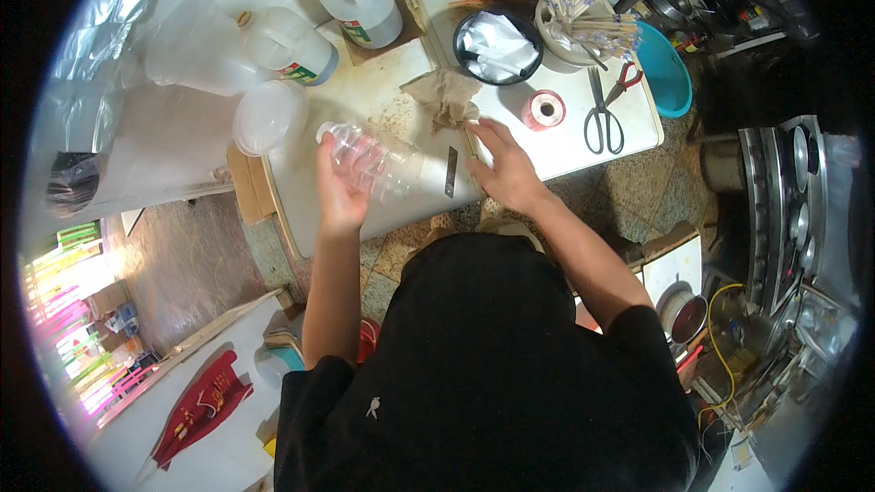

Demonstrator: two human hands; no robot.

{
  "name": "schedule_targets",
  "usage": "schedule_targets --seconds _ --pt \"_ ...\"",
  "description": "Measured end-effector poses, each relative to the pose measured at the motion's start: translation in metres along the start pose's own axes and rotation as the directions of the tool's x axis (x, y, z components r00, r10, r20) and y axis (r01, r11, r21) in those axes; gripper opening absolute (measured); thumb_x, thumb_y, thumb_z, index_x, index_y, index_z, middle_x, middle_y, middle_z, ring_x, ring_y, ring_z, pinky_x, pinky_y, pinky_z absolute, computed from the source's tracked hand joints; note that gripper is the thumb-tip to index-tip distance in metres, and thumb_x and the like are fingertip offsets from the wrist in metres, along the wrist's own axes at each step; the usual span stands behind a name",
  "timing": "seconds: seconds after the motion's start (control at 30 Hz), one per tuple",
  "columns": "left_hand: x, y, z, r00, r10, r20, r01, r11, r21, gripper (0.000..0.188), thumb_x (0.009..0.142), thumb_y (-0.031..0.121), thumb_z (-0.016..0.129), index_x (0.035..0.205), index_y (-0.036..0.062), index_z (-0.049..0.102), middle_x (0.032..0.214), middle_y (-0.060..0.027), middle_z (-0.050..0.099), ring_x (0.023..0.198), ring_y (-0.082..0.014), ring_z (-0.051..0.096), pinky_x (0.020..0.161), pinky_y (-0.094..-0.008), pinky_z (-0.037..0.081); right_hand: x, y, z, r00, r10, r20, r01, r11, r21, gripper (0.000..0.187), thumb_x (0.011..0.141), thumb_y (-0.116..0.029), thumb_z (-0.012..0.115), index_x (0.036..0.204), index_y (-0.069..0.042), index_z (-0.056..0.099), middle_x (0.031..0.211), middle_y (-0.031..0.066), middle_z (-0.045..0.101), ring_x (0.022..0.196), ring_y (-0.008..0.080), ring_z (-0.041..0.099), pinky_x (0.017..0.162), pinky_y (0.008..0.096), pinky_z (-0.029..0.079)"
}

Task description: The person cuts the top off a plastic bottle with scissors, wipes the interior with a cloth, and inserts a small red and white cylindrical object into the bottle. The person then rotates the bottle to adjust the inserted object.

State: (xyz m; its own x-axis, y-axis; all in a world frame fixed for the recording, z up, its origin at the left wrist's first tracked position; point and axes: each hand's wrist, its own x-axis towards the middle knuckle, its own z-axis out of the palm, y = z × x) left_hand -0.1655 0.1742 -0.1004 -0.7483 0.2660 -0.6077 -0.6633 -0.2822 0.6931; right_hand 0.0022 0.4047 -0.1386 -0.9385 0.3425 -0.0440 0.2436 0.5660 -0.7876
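My left hand [343, 189] is wrapped round a clear plastic bottle [390, 166] near its neck. The bottle lies tilted over the table, its neck toward the left. My right hand [507, 169] rests at the seam between two white tabletops, fingers stretched out and holding nothing that I can see. A flat dark strip [451, 172] lies between the bottle's base and that hand. Just beyond the right fingertips is a crumpled brown cloth or paper [444, 97]. Brown crumbs or stains mark the table past the bottle.
Two large jugs [359, 0] and a translucent tub [270, 117] stand at the back left. Farther right are a black bowl [498, 47] with white paper, a red-white spool [544, 110], black scissors [602, 118], a pot of wrapped sticks [583, 23] and a turquoise basin [663, 70].
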Motion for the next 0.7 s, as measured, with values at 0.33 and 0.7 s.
schedule_targets --seconds 0.33,0.7 --pt "-0.041 0.027 -0.037 0.978 0.156 -0.141 -0.166 0.984 -0.065 0.048 0.104 0.050 0.051 0.132 0.0116 0.056 0.123 -0.0118 0.068 0.106 -0.0274 0.065 0.092 -0.0464 0.051 0.134 0.038 0.079 0.994 0.098 -0.052 -0.111 0.890 -0.443 0.027 0.093 -0.017 0.061 0.115 -0.004 0.069 0.128 0.0239 0.065 0.103 0.0401 0.071 0.090 0.0481 0.058" --pt "-0.030 0.046 0.012 0.960 0.281 0.009 -0.276 0.946 -0.173 0.041 0.104 0.042 0.060 0.128 0.0093 0.060 0.121 -0.0086 0.068 0.113 -0.0256 0.065 0.100 -0.0462 0.053 0.043 -0.128 0.036 0.935 -0.057 0.351 -0.307 0.368 0.878 0.028 0.097 -0.006 0.073 0.124 -0.001 0.073 0.102 0.0025 0.075 0.089 0.0108 0.065 0.083 0.0274 0.054"
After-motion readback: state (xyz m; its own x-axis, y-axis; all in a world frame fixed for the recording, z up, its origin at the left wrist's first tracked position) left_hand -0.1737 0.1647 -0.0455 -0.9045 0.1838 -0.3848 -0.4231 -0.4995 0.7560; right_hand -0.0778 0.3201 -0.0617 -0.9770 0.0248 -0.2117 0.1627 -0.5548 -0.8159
